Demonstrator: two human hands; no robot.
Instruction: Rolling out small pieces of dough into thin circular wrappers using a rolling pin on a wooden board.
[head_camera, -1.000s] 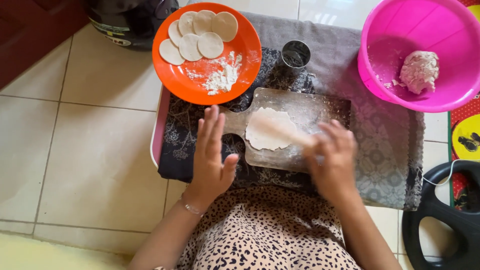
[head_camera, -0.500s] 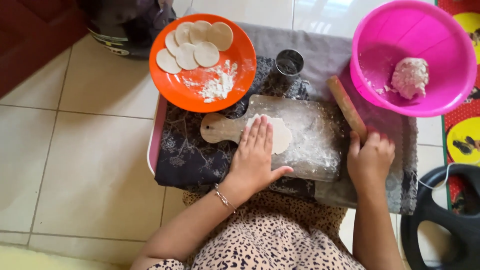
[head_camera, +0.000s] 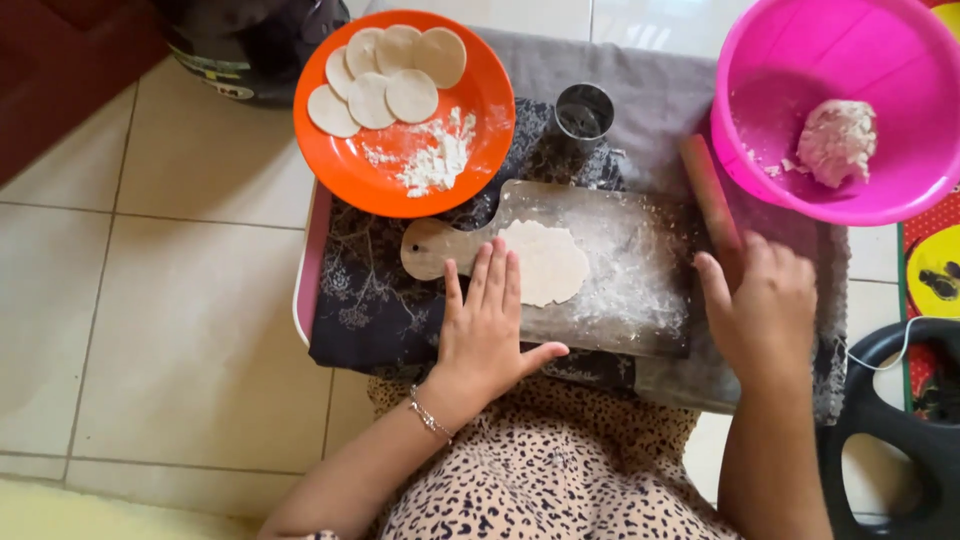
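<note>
A flat, rolled dough sheet (head_camera: 552, 262) lies on a floured wooden board (head_camera: 630, 285) with a handle at its left. My left hand (head_camera: 487, 335) rests flat on the board's near edge, fingers apart, fingertips touching the dough's left side. My right hand (head_camera: 765, 305) is to the right of the board, closed over the near end of a wooden rolling pin (head_camera: 708, 195) that lies on the cloth and points away from me.
An orange plate (head_camera: 350, 165) with several dough discs (head_camera: 385, 70) and a flour pile (head_camera: 435, 165) sits behind the board. A metal cup (head_camera: 583, 112) stands beside it. A pink bowl (head_camera: 760, 110) holds a dough lump (head_camera: 838, 140). A black ring-shaped object (head_camera: 880, 440) lies at right.
The rolling pin left the dough and went to the right of the board in my right hand. My left hand came onto the dough, then slid back a little toward me.
</note>
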